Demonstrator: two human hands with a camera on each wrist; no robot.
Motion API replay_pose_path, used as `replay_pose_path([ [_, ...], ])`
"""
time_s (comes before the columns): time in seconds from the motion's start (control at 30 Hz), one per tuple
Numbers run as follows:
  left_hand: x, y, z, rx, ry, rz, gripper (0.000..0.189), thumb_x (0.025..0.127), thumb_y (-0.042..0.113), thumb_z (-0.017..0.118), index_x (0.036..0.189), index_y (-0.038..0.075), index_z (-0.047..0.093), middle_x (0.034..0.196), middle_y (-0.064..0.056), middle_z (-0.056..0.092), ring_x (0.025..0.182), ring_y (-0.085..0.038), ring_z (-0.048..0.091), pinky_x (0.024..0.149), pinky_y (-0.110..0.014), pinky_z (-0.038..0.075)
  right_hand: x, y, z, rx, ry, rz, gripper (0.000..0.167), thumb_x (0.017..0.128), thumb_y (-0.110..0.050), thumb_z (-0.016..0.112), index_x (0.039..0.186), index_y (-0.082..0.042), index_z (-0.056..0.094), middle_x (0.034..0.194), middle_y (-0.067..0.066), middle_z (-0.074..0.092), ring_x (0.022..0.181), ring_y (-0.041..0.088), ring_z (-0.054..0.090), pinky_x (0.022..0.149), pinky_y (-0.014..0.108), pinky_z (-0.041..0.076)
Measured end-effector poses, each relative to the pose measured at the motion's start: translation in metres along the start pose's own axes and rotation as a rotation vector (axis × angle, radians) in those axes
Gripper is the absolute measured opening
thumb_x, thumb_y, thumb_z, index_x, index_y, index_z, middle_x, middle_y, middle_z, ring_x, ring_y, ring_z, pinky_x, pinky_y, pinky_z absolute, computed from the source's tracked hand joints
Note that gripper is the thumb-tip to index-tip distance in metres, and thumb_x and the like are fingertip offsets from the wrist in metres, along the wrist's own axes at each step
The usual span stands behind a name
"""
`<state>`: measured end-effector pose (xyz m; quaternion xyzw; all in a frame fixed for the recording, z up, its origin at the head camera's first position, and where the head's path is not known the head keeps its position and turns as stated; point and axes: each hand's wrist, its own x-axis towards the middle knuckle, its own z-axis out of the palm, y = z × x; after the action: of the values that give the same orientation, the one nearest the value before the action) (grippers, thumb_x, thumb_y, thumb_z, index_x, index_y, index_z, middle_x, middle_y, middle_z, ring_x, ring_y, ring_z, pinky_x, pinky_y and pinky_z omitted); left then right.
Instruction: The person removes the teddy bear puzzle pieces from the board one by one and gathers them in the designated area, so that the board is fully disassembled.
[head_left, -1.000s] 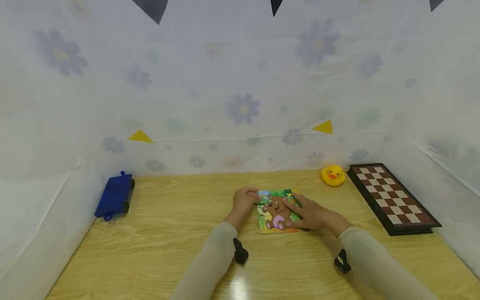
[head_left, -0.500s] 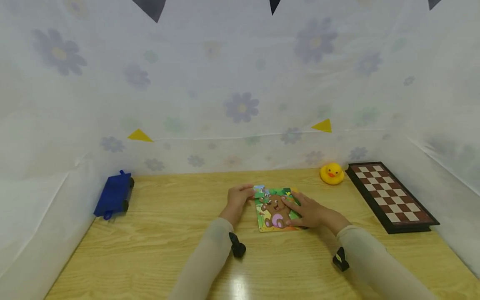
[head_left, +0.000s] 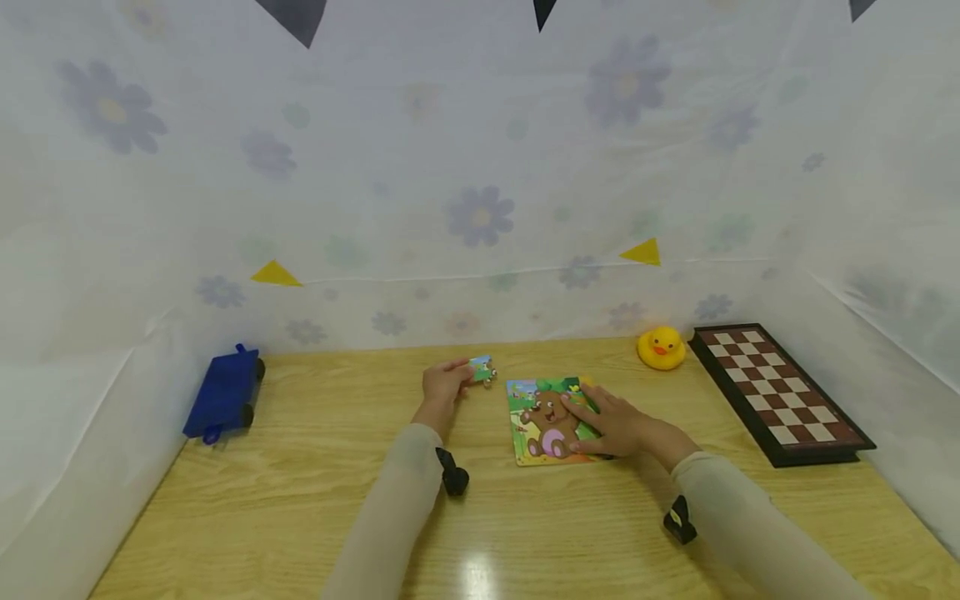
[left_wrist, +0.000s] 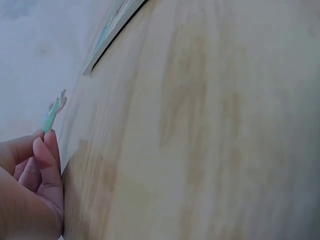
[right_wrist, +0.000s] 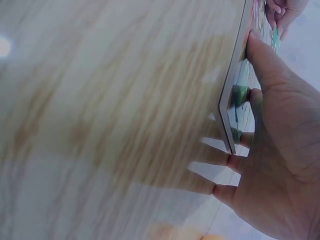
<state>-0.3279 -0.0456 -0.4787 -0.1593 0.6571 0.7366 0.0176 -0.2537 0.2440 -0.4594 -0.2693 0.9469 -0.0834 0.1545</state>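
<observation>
My left hand (head_left: 444,385) pinches a small jigsaw piece (head_left: 482,369) between thumb and fingers, left of and behind the bear puzzle (head_left: 528,400). In the left wrist view the piece (left_wrist: 51,116) is seen nearly edge-on, sticking up from the fingertips. The puzzle is a flat, bright square board showing a brown bear. Across its right part lies my right hand (head_left: 618,425), fingers spread over the picture and reaching past the edge. The right wrist view shows the thumb on the board (right_wrist: 229,120) and the outer fingers on the tabletop beside it.
A yellow rubber duck (head_left: 662,348) sits at the back right, next to a black-edged checkerboard (head_left: 772,392). At the left stands a blue toy cart (head_left: 223,393) with black wheels. White flowered cloth (head_left: 480,283) walls the wooden table (head_left: 322,483) behind and at both sides.
My left hand has taken the jigsaw piece off the puzzle's upper left corner and carried it left and slightly back. My right hand has stayed on the puzzle.
</observation>
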Motion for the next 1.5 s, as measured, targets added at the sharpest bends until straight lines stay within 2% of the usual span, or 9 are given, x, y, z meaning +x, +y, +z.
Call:
replay_pose_path([
  [0.27,-0.001,0.006,0.001,0.029,0.003,0.008,0.025,0.083,0.001,0.07,0.108,0.001,0.071,0.09,-0.012,0.07,0.067,-0.01,0.065,0.043,-0.016,0.045,-0.001,0.001,0.0,-0.005,0.004,0.003,0.082,0.092,-0.06,0.046,0.152,-0.011,0.019,0.152,0.03,0.007,0.137,0.051,0.01,0.106,0.068,0.016],
  [0.57,-0.001,0.004,0.001,0.097,0.055,0.013,0.024,0.082,-0.001,0.071,0.106,0.0,0.071,0.099,-0.017,0.069,0.064,-0.01,0.065,0.041,-0.016,0.042,-0.001,-0.002,0.001,0.011,-0.008,0.008,0.081,0.092,-0.059,0.046,0.153,-0.013,0.017,0.153,0.028,0.005,0.138,0.049,0.007,0.107,0.067,0.014],
  [0.8,-0.003,0.005,0.0,0.126,0.07,0.024,0.027,0.08,-0.002,0.072,0.107,0.0,0.071,0.098,-0.017,0.07,0.067,-0.013,0.068,0.041,-0.015,0.042,-0.001,-0.003,0.002,0.016,-0.009,0.019,0.082,0.092,-0.06,0.045,0.153,-0.014,0.016,0.154,0.027,0.004,0.139,0.048,0.007,0.107,0.067,0.014],
  [1.03,-0.002,0.001,-0.003,0.078,0.015,0.022,0.032,0.079,-0.004,0.072,0.11,-0.001,0.069,0.093,-0.017,0.07,0.058,-0.007,0.061,0.041,-0.014,0.042,-0.003,-0.005,-0.001,0.02,-0.011,0.015,0.082,0.092,-0.059,0.046,0.153,-0.012,0.017,0.153,0.029,0.005,0.138,0.049,0.008,0.107,0.068,0.014],
  [1.23,-0.004,0.0,-0.011,0.02,-0.072,0.01,0.036,0.081,-0.001,0.072,0.116,0.001,0.066,0.1,-0.018,0.068,0.061,-0.007,0.062,0.045,-0.013,0.046,-0.003,-0.005,0.0,0.027,-0.013,0.025,0.081,0.093,-0.058,0.047,0.153,-0.014,0.016,0.154,0.028,0.005,0.139,0.048,0.007,0.107,0.068,0.013],
  [1.5,-0.007,0.002,-0.014,0.103,-0.118,0.048,0.035,0.083,0.002,0.07,0.118,0.002,0.066,0.112,-0.017,0.065,0.071,-0.009,0.062,0.054,-0.017,0.049,-0.002,-0.003,0.001,0.016,-0.011,0.029,0.082,0.092,-0.06,0.045,0.153,-0.014,0.016,0.154,0.027,0.004,0.139,0.047,0.007,0.107,0.067,0.013],
])
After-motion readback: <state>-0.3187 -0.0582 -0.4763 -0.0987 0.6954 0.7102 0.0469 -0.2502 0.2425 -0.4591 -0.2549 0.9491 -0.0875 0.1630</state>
